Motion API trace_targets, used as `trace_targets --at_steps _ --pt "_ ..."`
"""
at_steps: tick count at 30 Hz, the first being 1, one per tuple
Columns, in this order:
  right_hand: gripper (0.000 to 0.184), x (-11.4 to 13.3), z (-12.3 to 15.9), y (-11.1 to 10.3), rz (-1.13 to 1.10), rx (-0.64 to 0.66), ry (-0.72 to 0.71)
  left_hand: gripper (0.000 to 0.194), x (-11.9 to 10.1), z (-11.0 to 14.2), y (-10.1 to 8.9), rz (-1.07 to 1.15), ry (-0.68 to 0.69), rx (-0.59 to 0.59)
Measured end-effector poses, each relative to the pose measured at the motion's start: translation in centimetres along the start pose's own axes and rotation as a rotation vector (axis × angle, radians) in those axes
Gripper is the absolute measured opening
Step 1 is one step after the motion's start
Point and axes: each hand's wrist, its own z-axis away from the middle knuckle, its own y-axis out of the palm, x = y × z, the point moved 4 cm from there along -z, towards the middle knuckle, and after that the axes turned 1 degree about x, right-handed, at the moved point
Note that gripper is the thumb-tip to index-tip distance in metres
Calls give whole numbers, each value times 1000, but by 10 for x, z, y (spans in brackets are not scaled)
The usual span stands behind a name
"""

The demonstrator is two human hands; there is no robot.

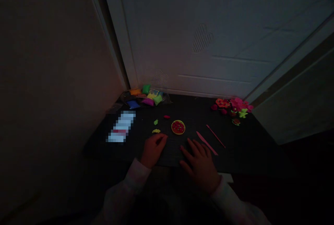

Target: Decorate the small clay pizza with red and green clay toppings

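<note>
Near the front of the dark table, my left hand (153,149) rests with its fingers curled and thumb drawn in. What it holds, if anything, is hidden. My right hand (199,160) lies palm down with fingers spread, and a tiny reddish spot shows by one fingertip. Beyond both hands sits a small round clay piece (178,127), red with green bits and a yellow rim. A yellow clay lump (156,131), a green clay lump (156,122) and a pink clay lump (166,116) lie around it. Right of them are a pink plastic knife (207,143) and a thin pink stick (215,136).
Colourful clay packets (148,101) are heaped at the back left. A lit, blurred-out screen (121,126) lies at the left. Several small bright clay figures (236,106) cluster at the back right. A white panel (169,44) with heart patterns rises behind the table (247,148).
</note>
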Motion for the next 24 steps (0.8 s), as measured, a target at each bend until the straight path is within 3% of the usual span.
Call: trace_targets --at_steps 3,7,11,14,19,22,24 --pt "42 4 0 1 -28 20 -78 21 -1 0 0 3 7 1" --pt "42 0 -2 1 -13 -11 28 21 -2 0 0 12 18 2" --pt "42 5 -2 3 -17 15 -71 21 0 0 0 20 17 -4" --pt "41 1 -2 2 7 -4 12 20 1 0 0 26 17 -1" --pt "42 5 -2 3 -14 8 -64 21 3 0 1 34 18 -2" --pt "41 0 -3 3 25 -20 30 21 2 0 1 38 20 -4" --pt "42 0 -3 4 33 -20 18 21 0 0 0 41 22 -2"
